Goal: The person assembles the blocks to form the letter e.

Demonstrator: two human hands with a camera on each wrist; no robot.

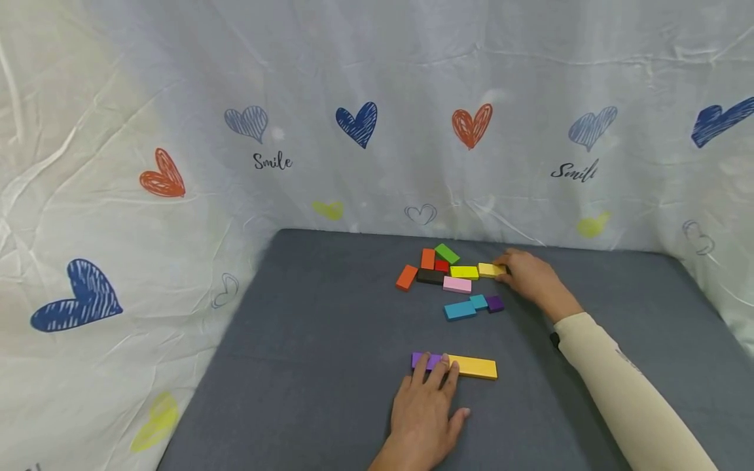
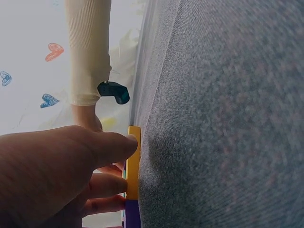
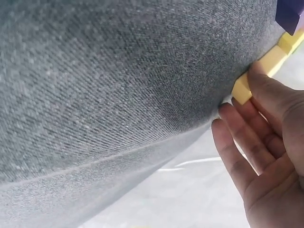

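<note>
At the near side of the table, my left hand (image 1: 423,407) lays its extended fingertips on a purple block (image 1: 415,360) and a golden-yellow block (image 1: 478,368), which lie end to end in a row. My right hand (image 1: 535,280) reaches to the far side and pinches a pale yellow block (image 1: 486,269) between thumb and fingers. In the right wrist view, the thumb lies on the near face of that pale yellow block (image 3: 271,61) while the fingers are behind its end. A bright yellow block (image 1: 464,273) touches its left end.
Left of the right hand is a cluster with orange (image 1: 406,277), green (image 1: 447,253), red (image 1: 442,265), black (image 1: 430,277) and pink (image 1: 457,284) blocks. Blue blocks (image 1: 460,311) and a dark purple block (image 1: 495,303) lie nearer. A heart-printed curtain (image 1: 377,176) hangs behind the grey table (image 1: 306,366).
</note>
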